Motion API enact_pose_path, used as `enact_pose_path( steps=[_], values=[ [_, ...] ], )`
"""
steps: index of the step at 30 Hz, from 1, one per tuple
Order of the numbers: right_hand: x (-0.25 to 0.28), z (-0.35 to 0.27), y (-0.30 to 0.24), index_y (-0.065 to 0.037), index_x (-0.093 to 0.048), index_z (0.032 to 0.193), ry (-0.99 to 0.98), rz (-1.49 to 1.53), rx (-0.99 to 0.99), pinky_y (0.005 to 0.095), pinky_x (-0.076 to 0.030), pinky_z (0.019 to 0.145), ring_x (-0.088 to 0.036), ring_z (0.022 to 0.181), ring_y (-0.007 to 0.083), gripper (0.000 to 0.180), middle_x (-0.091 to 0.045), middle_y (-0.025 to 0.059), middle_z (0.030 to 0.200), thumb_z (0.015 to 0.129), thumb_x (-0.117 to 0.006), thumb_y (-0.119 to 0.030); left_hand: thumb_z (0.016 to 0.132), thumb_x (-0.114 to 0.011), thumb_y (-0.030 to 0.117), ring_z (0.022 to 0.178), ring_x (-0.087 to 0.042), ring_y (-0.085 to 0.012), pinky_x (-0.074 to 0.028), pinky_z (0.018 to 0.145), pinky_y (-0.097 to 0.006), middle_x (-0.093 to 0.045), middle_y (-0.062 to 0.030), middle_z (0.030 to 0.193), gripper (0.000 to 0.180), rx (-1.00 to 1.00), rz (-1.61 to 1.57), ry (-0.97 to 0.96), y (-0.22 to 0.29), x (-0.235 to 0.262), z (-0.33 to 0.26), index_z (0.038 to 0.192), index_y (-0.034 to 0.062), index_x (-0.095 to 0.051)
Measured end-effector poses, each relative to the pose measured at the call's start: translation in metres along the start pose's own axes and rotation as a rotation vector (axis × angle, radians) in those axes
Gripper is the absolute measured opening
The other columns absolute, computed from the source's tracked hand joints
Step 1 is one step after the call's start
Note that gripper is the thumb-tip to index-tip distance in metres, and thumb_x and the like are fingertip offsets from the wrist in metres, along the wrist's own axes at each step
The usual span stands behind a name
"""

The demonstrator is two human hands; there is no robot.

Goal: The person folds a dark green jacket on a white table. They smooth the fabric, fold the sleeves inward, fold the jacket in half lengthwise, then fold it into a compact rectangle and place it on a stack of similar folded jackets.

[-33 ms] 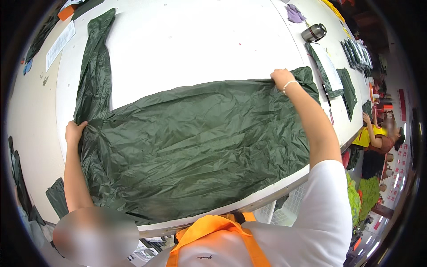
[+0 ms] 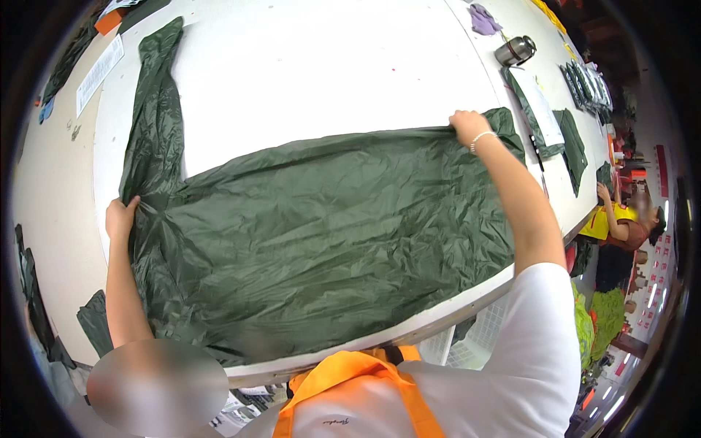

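The dark green garment [image 2: 314,233] lay spread across the white counter [image 2: 328,80], one long part trailing away up its left side; the step in hand appeared to be pulling the fabric flat and square. The left hand [image 2: 120,217] pinched the garment's left edge and the right hand [image 2: 467,125] gripped its far right corner, both arms stretched wide and well apart. In my judgement the next move called for even tension from both hands, since creases remained across the middle.
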State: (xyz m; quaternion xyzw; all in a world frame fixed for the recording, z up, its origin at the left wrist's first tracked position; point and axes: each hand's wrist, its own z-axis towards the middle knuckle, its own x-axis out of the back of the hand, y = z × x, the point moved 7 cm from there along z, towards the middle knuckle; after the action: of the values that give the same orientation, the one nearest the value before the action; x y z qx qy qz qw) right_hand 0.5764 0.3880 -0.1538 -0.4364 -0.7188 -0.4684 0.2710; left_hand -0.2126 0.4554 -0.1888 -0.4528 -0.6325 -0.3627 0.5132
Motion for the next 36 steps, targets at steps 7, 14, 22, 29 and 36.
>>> enact_pose_path(
  steps=[7,14,22,29,36],
  values=[
    [0.037,-0.214,0.043,-0.008,-0.057,0.119,0.697,0.057,-0.091,0.0375,-0.043,0.079,-0.054,0.089,0.0253,0.048,-0.055,0.0076,0.089,0.072,-0.062,-0.005,0.080,-0.059,0.009,0.100,-0.054,-0.0391,-0.041,0.088,-0.043,-0.061,-0.0201,0.102,0.027,-0.405,-0.174,0.777,-0.118,0.087,-0.208,0.104,-0.0027,-0.061],
    [-0.103,-0.350,-0.015,-0.010,-0.058,0.122,0.391,0.107,-0.139,0.0367,-0.039,0.080,-0.052,0.085,0.0216,0.053,-0.056,0.0049,0.085,0.069,-0.063,-0.008,0.067,-0.077,0.025,0.114,-0.043,-0.0440,-0.030,0.101,-0.051,-0.051,-0.0279,0.119,0.055,-0.191,0.208,0.187,-0.176,-0.053,-0.367,0.105,-0.0084,-0.057],
    [-0.192,-0.362,-0.065,-0.009,-0.051,0.130,0.290,0.318,-0.203,0.0388,-0.045,0.075,-0.052,0.091,0.0264,0.056,-0.057,0.0076,0.090,0.075,-0.059,-0.007,0.069,-0.075,0.044,0.088,-0.052,-0.0405,-0.042,0.076,-0.047,-0.058,-0.0231,0.090,0.055,-0.324,-0.012,0.074,-0.140,-0.093,-0.398,0.091,-0.0048,-0.063],
    [-0.124,-0.323,-0.044,-0.004,-0.065,0.106,0.289,0.438,-0.132,0.0452,-0.045,0.077,-0.057,0.088,0.0323,0.033,-0.061,0.0133,0.092,0.075,-0.053,-0.005,0.068,-0.075,0.048,0.103,-0.050,-0.0413,-0.041,0.090,-0.044,-0.058,-0.0222,0.111,0.064,-0.197,-0.159,-0.041,-0.136,-0.093,-0.425,0.110,0.0014,-0.061],
    [0.076,-0.311,-0.291,-0.010,-0.049,0.131,0.484,0.621,0.837,0.0479,-0.027,0.108,-0.033,0.133,0.0319,0.056,-0.039,0.0115,0.143,0.081,-0.065,-0.030,0.058,-0.078,0.054,0.090,-0.056,-0.0349,-0.040,0.083,-0.040,-0.062,-0.0155,0.088,0.060,-0.090,0.050,-0.070,-0.142,-0.027,-0.390,0.080,0.0003,-0.064]
  ],
)
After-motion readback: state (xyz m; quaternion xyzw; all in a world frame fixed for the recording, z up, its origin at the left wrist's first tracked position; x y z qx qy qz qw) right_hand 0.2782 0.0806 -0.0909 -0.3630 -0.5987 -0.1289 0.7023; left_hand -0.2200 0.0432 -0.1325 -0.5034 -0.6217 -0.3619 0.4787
